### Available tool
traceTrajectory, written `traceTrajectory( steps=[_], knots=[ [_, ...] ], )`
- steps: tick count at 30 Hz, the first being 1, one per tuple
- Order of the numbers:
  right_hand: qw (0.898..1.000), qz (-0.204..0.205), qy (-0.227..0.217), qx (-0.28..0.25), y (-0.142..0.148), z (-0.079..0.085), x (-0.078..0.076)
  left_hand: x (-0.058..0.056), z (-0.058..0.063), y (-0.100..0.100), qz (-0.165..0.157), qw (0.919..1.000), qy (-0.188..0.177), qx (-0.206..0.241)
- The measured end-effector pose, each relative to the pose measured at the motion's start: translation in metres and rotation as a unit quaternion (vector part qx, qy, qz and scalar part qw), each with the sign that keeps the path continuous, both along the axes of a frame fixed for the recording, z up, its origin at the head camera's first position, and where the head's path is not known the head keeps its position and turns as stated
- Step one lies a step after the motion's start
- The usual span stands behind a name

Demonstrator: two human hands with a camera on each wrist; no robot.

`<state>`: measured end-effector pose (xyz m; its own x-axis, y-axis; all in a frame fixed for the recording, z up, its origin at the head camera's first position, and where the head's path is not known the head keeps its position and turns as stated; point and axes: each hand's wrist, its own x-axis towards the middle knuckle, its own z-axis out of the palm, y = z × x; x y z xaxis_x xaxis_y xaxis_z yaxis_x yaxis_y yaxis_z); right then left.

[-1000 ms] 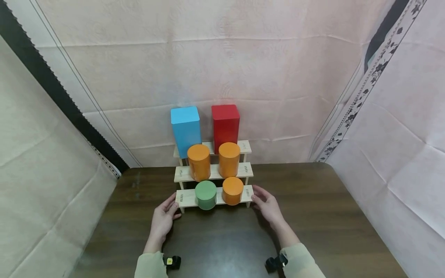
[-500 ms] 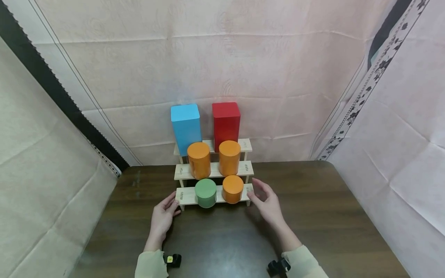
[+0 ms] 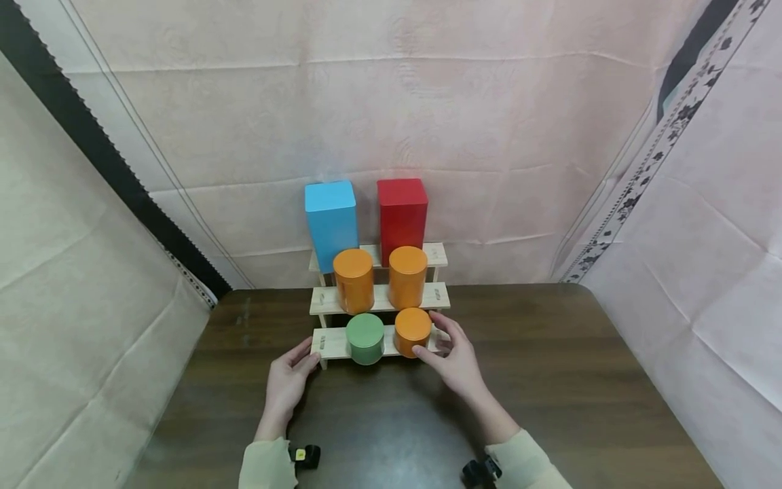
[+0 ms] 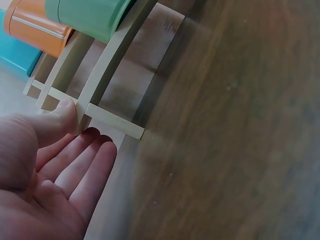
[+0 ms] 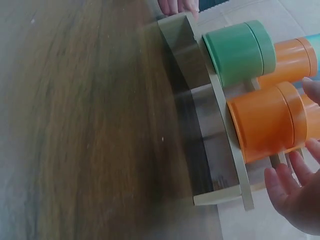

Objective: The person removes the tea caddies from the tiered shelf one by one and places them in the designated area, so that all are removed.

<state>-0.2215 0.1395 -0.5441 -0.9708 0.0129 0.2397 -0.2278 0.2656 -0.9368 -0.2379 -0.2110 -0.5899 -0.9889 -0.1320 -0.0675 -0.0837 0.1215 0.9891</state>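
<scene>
A three-tier wooden display stand (image 3: 332, 343) bears several coloured tins and boxes. My left hand (image 3: 286, 386) pinches the left end of its lowest shelf, the thumb (image 4: 62, 114) on the board and the fingers below. A short orange tin (image 3: 412, 331) stands at the right of that shelf, a short green tin (image 3: 365, 341) to its left. Around the orange tin my right hand (image 3: 457, 361) is spread, thumb in front and forefinger behind. In the right wrist view, its fingers (image 5: 285, 186) are held loosely beside the tin, with a gap showing.
Two taller orange tins (image 3: 408, 280) stand on the middle shelf. A blue box (image 3: 334, 221) and a red box (image 3: 403, 219) are on the top shelf, close to the cloth backdrop (image 3: 489, 149). Dark wooden tabletop (image 3: 550, 380) lies beneath; cloth also hangs at both sides.
My right hand has let go of the right end of the lowest shelf and moved left to the short orange tin. The left hand has stayed at the shelf's left end.
</scene>
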Motion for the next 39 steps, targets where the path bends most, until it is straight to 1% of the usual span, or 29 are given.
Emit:
traceTrajectory(
  steps=[10,13,21,30,39],
  knots=[
    [1.000,-0.013,-0.013,0.013,-0.010,0.004,-0.001,0.000,0.004,0.003,0.019,0.9986,0.010,-0.048],
    [1.000,-0.021,-0.017,0.015,-0.012,0.005,-0.001,0.001,0.005,0.003,0.020,0.9984,0.011,-0.052],
    [0.999,-0.036,-0.024,0.014,-0.017,0.003,-0.003,0.002,0.003,0.002,0.017,0.9981,0.016,-0.058],
    [0.999,-0.037,-0.030,0.003,-0.022,0.001,-0.006,0.003,0.002,0.002,0.019,0.9973,0.026,-0.065],
    [0.999,-0.039,-0.035,-0.003,-0.025,-0.003,-0.008,0.003,0.004,0.001,0.012,0.9968,0.030,-0.073]
  ],
)
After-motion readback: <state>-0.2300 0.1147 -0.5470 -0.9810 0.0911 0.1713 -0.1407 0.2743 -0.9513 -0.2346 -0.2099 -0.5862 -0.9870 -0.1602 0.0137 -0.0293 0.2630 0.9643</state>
